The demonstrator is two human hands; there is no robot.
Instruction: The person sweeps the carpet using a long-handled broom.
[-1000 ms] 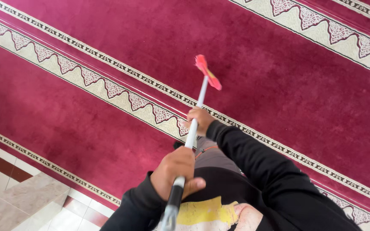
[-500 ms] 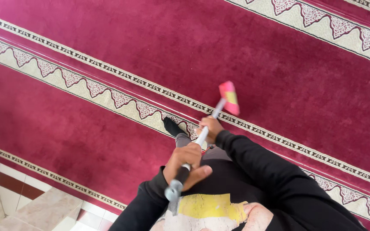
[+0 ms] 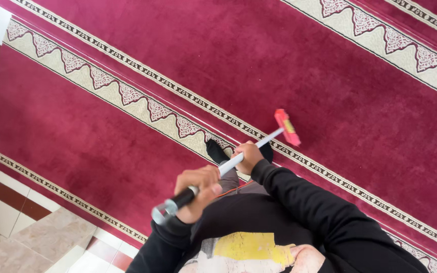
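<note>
— Where the deep red pile carpet with cream patterned bands (image 3: 102, 136) spreads wide, what lies on it?
— A long white metal broom handle (image 3: 228, 164) slanting down to a flat pink brush head (image 3: 287, 127) resting on the pile.
— And the hands?
— Left hand (image 3: 198, 192) wraps the black rubber grip; right hand (image 3: 249, 155) clasps mid-shaft.

- The broom head (image 3: 287, 127) has swung from beyond the patterned border stripe (image 3: 142, 103) to the right and down, and now sits close to that stripe.
- A dark-socked foot (image 3: 215, 150), unseen a second ago, shows just left of the handle (image 3: 228, 166).
- The left hand (image 3: 198, 192) has shifted left with the handle's grip end.
</note>
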